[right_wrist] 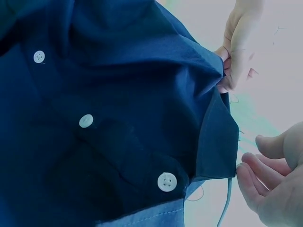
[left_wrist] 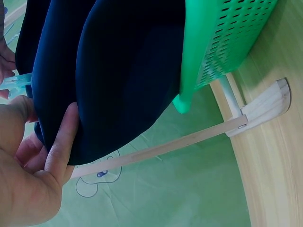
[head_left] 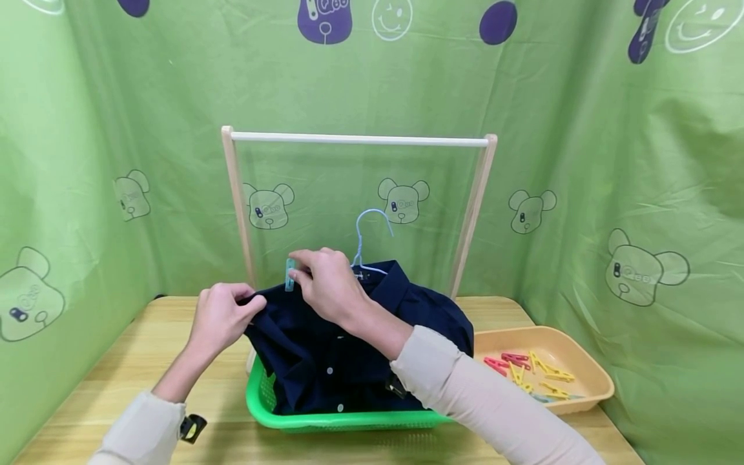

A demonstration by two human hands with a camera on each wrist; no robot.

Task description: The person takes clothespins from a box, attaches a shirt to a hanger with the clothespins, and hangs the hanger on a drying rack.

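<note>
A dark navy shirt (head_left: 325, 349) with white buttons is on a light-blue wire hanger (head_left: 360, 245), its lower part in a green basket (head_left: 349, 421). My left hand (head_left: 223, 313) pinches the shirt's shoulder at the left, thumb and fingers on the cloth; the left wrist view shows this hand (left_wrist: 45, 165) at the fabric's edge. Between the thumb and fingers of my right hand (head_left: 334, 284) is a teal clothespin (head_left: 290, 275), upright at the shoulder near the collar (head_left: 391, 284). The clothespin (left_wrist: 16, 82) also shows beside the cloth in the left wrist view.
Behind the basket stands a rack with wooden posts (head_left: 472, 213) and a white bar (head_left: 360, 138). An orange tray (head_left: 581, 336) at the right holds several red and yellow clothespins (head_left: 543, 368). Green printed curtains (head_left: 639, 181) surround the wooden table (head_left: 192, 387).
</note>
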